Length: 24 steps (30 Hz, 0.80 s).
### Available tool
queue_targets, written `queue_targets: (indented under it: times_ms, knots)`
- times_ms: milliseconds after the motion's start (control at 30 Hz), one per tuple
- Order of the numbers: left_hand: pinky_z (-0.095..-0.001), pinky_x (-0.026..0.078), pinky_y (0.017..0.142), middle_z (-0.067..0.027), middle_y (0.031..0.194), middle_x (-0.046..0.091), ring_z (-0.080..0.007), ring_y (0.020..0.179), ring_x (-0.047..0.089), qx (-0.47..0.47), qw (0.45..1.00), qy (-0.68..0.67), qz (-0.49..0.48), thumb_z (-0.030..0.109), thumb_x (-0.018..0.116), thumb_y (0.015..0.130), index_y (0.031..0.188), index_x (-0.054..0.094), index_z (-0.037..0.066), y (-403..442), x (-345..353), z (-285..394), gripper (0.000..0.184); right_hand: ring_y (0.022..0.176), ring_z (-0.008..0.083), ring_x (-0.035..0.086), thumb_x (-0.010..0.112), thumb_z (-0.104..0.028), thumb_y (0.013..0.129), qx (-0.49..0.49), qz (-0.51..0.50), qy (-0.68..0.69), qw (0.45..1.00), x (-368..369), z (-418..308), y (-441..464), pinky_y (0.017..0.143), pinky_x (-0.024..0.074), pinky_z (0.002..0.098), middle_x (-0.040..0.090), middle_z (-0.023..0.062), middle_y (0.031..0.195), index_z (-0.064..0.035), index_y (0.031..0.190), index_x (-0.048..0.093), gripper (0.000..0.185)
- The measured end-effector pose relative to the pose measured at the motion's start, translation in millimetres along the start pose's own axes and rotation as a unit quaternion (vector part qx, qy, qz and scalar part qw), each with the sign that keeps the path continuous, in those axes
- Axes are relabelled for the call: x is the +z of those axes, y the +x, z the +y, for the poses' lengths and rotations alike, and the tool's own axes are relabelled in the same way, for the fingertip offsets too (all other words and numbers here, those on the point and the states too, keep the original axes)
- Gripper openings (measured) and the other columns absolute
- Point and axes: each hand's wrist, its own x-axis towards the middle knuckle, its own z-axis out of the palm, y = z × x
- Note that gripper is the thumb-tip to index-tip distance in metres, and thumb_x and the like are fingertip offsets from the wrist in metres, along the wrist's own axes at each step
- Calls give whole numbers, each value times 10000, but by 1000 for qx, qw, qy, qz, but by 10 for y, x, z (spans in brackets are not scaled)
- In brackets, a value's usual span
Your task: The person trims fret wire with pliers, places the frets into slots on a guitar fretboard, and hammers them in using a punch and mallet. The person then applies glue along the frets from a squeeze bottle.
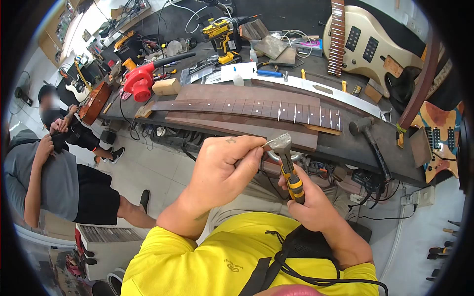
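My left hand (224,167) is closed, thumb and forefinger pinching a thin piece of metal wire (269,142) that looks like fret wire. The wire reaches the wide jaws of end nippers (288,170) with yellow and black handles. Wrapped around those handles is my right hand (313,202). Whether the jaws bite on the wire is too small to tell. Beyond both hands, a guitar neck (247,108) with a dark fretboard lies across the bench; shiny frets show toward its right end. A hammer (370,145) rests to the right of it.
On the bench (340,148) stand a red blower (140,79), a yellow drill (222,37), a wood block (167,87) and a glue bottle (238,77). A cream guitar body (368,42) leans at the back right. Two people (74,163) are at the left.
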Motion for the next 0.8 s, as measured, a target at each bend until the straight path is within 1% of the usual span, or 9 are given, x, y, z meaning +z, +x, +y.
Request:
queue_targets:
  times_ms: [67, 133, 333, 500, 633, 700, 733, 767, 800]
  knots:
    - [-270, 459, 602, -108, 744, 682, -135, 617, 595, -9, 1000, -1, -15, -8, 621, 947, 1052, 725, -63, -2, -54, 7, 157, 1151, 171, 523, 518, 90, 785, 2, 15, -3, 1000, 29, -21, -12, 1082, 400, 324, 535, 48, 1202, -32, 1569, 372, 806]
    - [-271, 468, 609, -117, 759, 694, -144, 628, 612, -17, 999, -1, -30, -13, 621, 944, 1049, 723, -66, -15, -70, 2, 156, 1151, 167, 523, 522, 89, 786, 1, 10, -9, 1000, 29, -66, -5, 1076, 403, 321, 537, 48, 1200, -32, 1565, 377, 802]
    - [-268, 463, 606, -100, 744, 687, -135, 616, 598, -11, 1000, -16, -10, -19, 622, 943, 1054, 721, -72, -48, -54, 2, 158, 1151, 152, 522, 525, 91, 790, 18, 10, 10, 1000, 68, -74, -8, 1030, 422, 303, 534, 50, 1189, -43, 1550, 400, 782]
    - [-262, 466, 613, -88, 755, 698, -125, 628, 605, -37, 998, -38, -36, -33, 628, 932, 1076, 726, -73, -56, -116, 57, 179, 1131, 145, 516, 519, 98, 790, 18, 5, 4, 1000, 83, -102, -26, 1007, 426, 288, 524, 46, 1162, -45, 1536, 413, 767]
    - [-258, 468, 619, -94, 775, 713, -115, 637, 607, 3, 999, -30, -28, -37, 637, 922, 1076, 731, -74, -48, -79, -2, 184, 1047, 148, 522, 516, 96, 783, 3, 17, -8, 1000, 96, -112, -8, 959, 448, 292, 526, 39, 1094, -38, 1446, 467, 679]
    - [-291, 477, 578, -133, 719, 677, -194, 580, 636, 17, 999, -38, -11, -48, 631, 907, 1061, 723, -74, -18, -49, -30, 181, 1004, 147, 526, 519, 93, 778, 4, 34, -19, 999, 87, -121, -5, 933, 456, 291, 528, 39, 1057, -36, 1408, 487, 644]
    - [-291, 477, 578, -133, 719, 677, -194, 580, 636, 19, 999, -41, -23, -48, 631, 907, 1061, 723, -74, -5, -54, -15, 181, 965, 148, 529, 524, 88, 773, -7, 45, -51, 998, 87, -132, 9, 906, 461, 291, 529, 42, 1018, -32, 1359, 503, 599]
    - [-280, 464, 575, -117, 705, 669, -168, 574, 618, -3, 999, -48, -21, -44, 635, 908, 1065, 726, -76, 6, -72, 23, 184, 926, 148, 531, 529, 83, 769, -16, 58, -80, 995, 86, -141, 17, 879, 466, 291, 530, 45, 979, -27, 1310, 518, 553]
    - [-268, 451, 571, -102, 692, 661, -143, 567, 601, -25, 998, -53, -20, -40, 639, 909, 1069, 729, -77, 25, -85, 39, 187, 926, 148, 531, 529, 83, 769, -14, 71, -67, 995, 60, -167, 24, 879, 466, 291, 530, 45, 979, -27, 1310, 518, 553]
